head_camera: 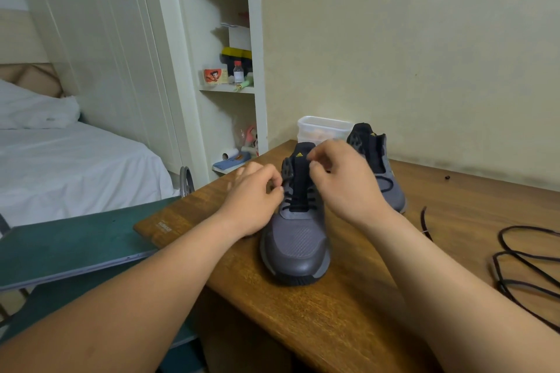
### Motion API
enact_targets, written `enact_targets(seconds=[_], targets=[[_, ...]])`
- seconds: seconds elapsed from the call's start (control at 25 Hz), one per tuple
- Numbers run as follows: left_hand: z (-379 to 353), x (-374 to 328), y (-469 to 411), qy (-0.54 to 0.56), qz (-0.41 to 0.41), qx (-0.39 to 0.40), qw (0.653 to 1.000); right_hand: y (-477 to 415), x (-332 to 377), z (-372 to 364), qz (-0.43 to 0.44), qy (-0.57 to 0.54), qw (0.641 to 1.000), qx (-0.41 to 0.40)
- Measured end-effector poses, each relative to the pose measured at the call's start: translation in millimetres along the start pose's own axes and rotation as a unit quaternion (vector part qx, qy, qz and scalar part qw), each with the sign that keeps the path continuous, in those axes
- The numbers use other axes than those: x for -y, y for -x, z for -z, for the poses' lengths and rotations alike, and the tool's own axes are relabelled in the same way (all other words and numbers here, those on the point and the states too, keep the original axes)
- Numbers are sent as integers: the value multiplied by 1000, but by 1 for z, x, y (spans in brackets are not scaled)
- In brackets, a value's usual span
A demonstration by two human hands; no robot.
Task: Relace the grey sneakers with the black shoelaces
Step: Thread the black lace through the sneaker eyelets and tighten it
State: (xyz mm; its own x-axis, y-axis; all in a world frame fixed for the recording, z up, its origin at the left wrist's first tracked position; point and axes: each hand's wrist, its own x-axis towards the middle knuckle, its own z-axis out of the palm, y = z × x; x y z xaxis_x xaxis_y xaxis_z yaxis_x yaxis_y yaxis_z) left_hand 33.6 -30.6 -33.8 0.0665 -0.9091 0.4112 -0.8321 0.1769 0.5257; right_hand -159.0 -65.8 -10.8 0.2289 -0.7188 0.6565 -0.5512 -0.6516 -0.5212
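At the near edge of the table (pixel 348 321): the front sneaker (pixel 295 245) stands with its grey toe pointing at the person.
Lace rows: a black lace (pixel 300 207) already crosses the low holes. The top holes by the tongue look not yet done.
Left grip: the left hand (pixel 254 200) has curled fingers. They pinch the black lace at the left side of the sneaker.
Right grip: the right hand (pixel 342 179) is curled up small by the tongue. It looks to pinch the other lace end, but that part is blurry.
Step now: I think the person is pulling the lace snug and working up to the next holes.
Next move: a lace tip must be poked into a small hole and then pulled through. That needs a tight pinch and a slow, even pull on both sides.
Right edge: a spare lace (pixel 495 263) lies in loose loops, well apart from the hands.
Far edge: the back sneaker (pixel 385 172) waits just behind the right hand. It stands beside a clear box (pixel 324 129).
Table top: brown, shiny wood. A green board (pixel 75 245) lies by its left corner.
Room: a white shelf (pixel 227 88) with small things, a bed (pixel 75 160) far left, and a pale wall (pixel 409 39) behind.
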Motion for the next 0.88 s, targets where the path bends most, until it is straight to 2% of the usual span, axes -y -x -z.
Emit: enact_targets(seconds=[0.12,0.2,0.28,0.4,0.48,0.56,0.6,0.64,0.68,0.76,0.8,0.88], targets=[[9,-19,4,144,-40,2,989,5,6,-6,90,15,991,99],[12,-31,7,185,-69,-1,980,6,10,-8,78,-21,989,121],[14,-38,7,191,-80,-27,978,5,9,-8,25,-49,995,85],[13,-38,6,195,-65,-41,978,0,11,2,-57,-96,994,-13],[11,-36,5,190,-57,-34,980,-6,14,9,-127,-234,963,-47],[9,-31,4,178,-41,-30,983,-13,17,18,-190,-404,893,-59],[9,-28,4,178,-29,-31,983,-15,15,23,-205,-449,867,-66],[8,-26,4,179,-18,-33,983,-16,12,29,-215,-456,861,-63],[9,-25,5,180,-12,-37,983,-15,9,34,-221,-432,874,-41],[9,-26,5,177,-27,-30,983,-13,9,38,-195,-304,931,63],[8,-29,5,178,-43,-17,983,-12,12,37,-162,-223,953,127],[6,-34,4,168,-69,-3,983,-9,20,31,-79,-87,969,217]])
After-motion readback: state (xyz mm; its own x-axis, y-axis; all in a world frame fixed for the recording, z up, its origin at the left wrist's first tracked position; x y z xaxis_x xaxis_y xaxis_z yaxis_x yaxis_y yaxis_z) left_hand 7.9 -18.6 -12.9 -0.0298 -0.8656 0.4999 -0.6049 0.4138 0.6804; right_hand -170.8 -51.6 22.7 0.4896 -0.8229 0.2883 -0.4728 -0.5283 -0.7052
